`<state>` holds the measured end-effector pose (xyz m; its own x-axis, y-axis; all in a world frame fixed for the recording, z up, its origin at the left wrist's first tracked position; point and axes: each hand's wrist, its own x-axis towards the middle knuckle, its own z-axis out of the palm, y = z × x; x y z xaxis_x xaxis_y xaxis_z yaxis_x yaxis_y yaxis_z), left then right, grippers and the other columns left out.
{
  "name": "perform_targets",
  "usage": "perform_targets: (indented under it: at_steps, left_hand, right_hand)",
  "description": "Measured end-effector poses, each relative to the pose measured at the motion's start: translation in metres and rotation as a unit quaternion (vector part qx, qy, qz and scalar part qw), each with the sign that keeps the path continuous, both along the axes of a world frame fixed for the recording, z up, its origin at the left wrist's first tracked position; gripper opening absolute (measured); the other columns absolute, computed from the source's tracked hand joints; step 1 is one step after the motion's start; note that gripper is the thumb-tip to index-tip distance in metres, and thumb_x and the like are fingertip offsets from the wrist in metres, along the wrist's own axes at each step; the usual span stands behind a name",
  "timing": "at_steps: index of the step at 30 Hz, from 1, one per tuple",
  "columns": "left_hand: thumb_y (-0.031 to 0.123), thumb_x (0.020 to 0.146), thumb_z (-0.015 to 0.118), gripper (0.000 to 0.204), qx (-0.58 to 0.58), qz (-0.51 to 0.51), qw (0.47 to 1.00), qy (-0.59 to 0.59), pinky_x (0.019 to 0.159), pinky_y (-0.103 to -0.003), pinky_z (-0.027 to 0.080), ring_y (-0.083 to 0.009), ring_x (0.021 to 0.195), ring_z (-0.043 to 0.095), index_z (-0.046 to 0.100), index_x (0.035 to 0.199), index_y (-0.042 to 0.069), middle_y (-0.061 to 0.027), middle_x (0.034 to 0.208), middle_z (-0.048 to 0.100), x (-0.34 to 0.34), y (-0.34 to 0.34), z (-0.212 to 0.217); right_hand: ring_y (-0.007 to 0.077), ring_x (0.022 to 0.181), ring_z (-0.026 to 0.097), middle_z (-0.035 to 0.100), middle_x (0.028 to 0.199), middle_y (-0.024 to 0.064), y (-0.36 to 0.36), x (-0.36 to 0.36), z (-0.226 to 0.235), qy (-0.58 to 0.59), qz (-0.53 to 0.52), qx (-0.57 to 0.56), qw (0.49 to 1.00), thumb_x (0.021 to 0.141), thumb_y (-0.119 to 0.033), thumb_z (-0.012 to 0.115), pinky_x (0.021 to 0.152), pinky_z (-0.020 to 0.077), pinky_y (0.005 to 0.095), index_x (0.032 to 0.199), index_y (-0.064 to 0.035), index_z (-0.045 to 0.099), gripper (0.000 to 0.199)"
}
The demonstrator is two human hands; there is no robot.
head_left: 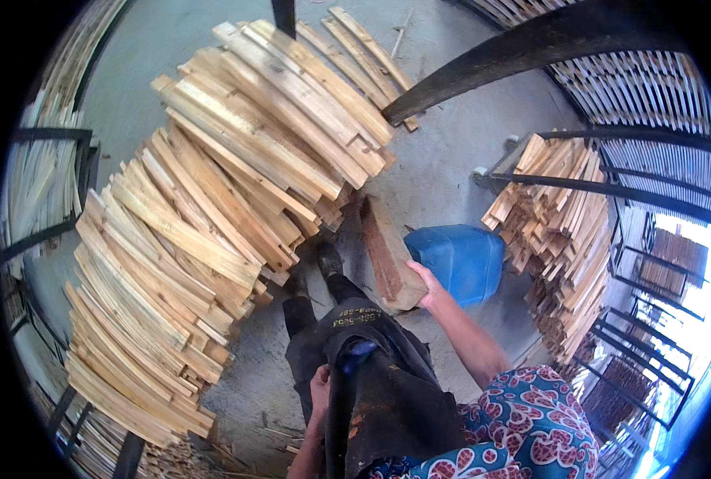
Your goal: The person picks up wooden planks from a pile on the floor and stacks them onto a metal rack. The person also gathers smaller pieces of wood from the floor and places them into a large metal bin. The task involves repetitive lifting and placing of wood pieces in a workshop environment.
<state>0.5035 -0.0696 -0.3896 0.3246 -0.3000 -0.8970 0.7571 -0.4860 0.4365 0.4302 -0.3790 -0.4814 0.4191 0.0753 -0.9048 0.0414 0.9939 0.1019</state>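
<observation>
My right hand grips the near end of a thick wooden block. The block has a reddish-brown side and a pale end, and it slants away from me toward the big plank pile. On the left, my left hand is closed at the edge of my dark apron, its fingers curled against the cloth. Just right of the block is a blue plastic jerrycan, close to my right hand. A long pile of pale wooden planks curves across the floor in front of me and to the left.
Another stack of wood strips stands at the right on a wheeled cart. A dark metal beam crosses the upper right. Racks of stacked slats line the walls. Wood scraps lie on the concrete floor and near my feet.
</observation>
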Motion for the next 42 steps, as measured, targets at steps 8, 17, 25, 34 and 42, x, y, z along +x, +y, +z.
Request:
perform_targets:
  at_steps: [8, 17, 25, 34, 42]
  left_hand:
    - [0.009, 0.081, 0.046, 0.019, 0.038, -0.059, 0.997, -0.022, 0.072, -0.024, 0.041, -0.0123, 0.079, 0.052, 0.052, 0.096, -0.002, -0.0072, 0.087, 0.057, 0.016, 0.023, -0.023]
    - [0.011, 0.083, 0.046, 0.020, 0.053, -0.128, 0.990, -0.003, 0.074, -0.025, 0.041, -0.0128, 0.081, 0.052, 0.051, 0.096, -0.002, -0.0076, 0.088, 0.057, 0.031, 0.020, -0.022]
    - [0.013, 0.083, 0.047, 0.020, 0.066, -0.104, 0.992, 0.015, 0.074, -0.024, 0.041, -0.0127, 0.081, 0.052, 0.051, 0.096, -0.002, -0.0070, 0.087, 0.057, 0.050, 0.021, -0.003]
    - [0.015, 0.082, 0.049, 0.022, 0.071, -0.166, 0.983, -0.017, 0.075, -0.025, 0.040, -0.0137, 0.081, 0.053, 0.052, 0.096, -0.002, -0.0069, 0.084, 0.058, 0.045, 0.070, -0.040]
    - [0.014, 0.081, 0.048, 0.024, 0.070, -0.191, 0.979, -0.023, 0.074, -0.025, 0.041, -0.0135, 0.081, 0.052, 0.051, 0.100, -0.002, -0.0078, 0.089, 0.057, 0.079, 0.014, -0.004]
  right_hand:
    - [0.0298, 0.100, 0.047, 0.049, 0.110, 0.0110, -0.002, 0.086, 0.030, 0.122, -0.182, 0.039, 0.975, 0.076, -0.035, 0.050, 0.087, 0.0326, 0.0520, 0.111, -0.0058, 0.044, 0.046]
    - [0.0264, 0.101, 0.048, 0.051, 0.108, 0.0109, 0.050, 0.009, 0.006, 0.058, -0.067, 0.018, 0.996, 0.070, -0.023, 0.063, 0.089, 0.0355, 0.0439, 0.110, -0.0054, 0.046, 0.047]
    - [0.0296, 0.107, 0.042, 0.046, 0.115, 0.0121, 0.091, -0.005, 0.018, 0.151, -0.251, 0.082, 0.953, 0.080, -0.045, 0.040, 0.093, 0.0270, 0.0476, 0.113, -0.0067, 0.042, 0.051]
    - [0.0275, 0.103, 0.045, 0.047, 0.114, 0.0115, 0.091, 0.083, -0.024, -0.004, -0.132, 0.097, 0.987, 0.070, -0.030, 0.062, 0.091, 0.0308, 0.0470, 0.114, -0.0058, 0.043, 0.053]
    - [0.0321, 0.102, 0.045, 0.047, 0.113, 0.0123, 0.001, 0.003, 0.001, -0.026, -0.282, -0.008, 0.959, 0.074, -0.037, 0.051, 0.086, 0.0339, 0.0516, 0.114, -0.0072, 0.042, 0.051]
